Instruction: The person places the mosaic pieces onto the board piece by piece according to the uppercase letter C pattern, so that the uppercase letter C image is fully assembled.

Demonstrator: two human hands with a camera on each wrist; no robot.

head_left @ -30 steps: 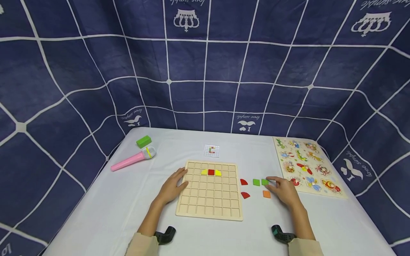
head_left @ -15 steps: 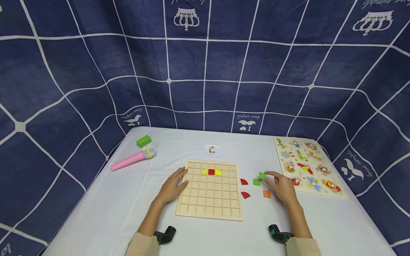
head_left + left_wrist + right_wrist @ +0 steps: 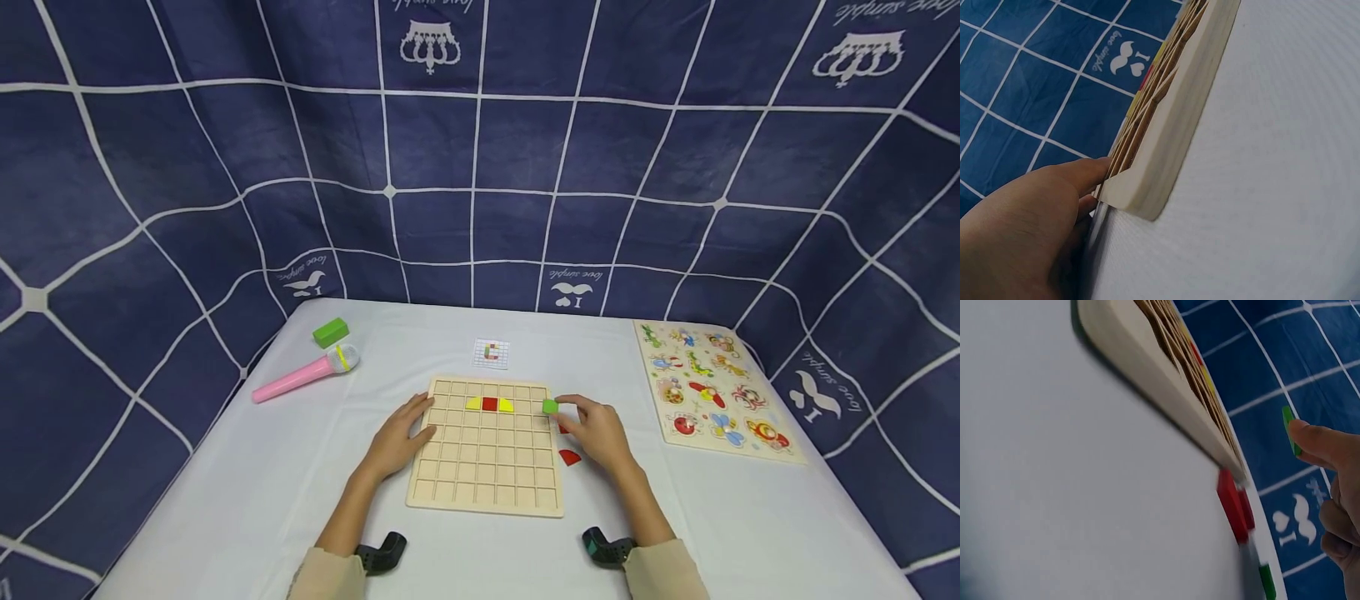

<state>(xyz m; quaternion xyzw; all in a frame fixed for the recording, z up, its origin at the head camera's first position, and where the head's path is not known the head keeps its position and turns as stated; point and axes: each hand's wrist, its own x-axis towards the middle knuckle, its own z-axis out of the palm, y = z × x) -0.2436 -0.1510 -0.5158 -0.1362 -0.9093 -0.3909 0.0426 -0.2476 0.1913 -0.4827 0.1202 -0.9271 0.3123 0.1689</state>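
Note:
A wooden grid board [image 3: 480, 475] lies flat on the table. In one of its upper rows a red square tile [image 3: 490, 404] sits between two yellow quarter-round tiles [image 3: 473, 403]. My left hand [image 3: 393, 439] rests on the board's left edge, fingers loosely extended. Between thumb and forefinger my right hand [image 3: 597, 431] pinches a green square tile [image 3: 551, 407], held up over the board's right edge. Beside that edge lies a red quarter-round tile [image 3: 570, 457]; a second one is mostly covered by the right hand. The right wrist view also shows another green tile [image 3: 1267, 581] on the table.
Behind the board lies a small pattern card [image 3: 491, 353]. A pink toy microphone [image 3: 296, 379] and a green block [image 3: 330, 332] are at the back left. To the right is a picture puzzle board [image 3: 720, 392]. A blue curtain [image 3: 480, 225] hangs behind the table.
My right hand has lifted the green tile off the table and carried it left to the board's right edge. The left hand stays on the board.

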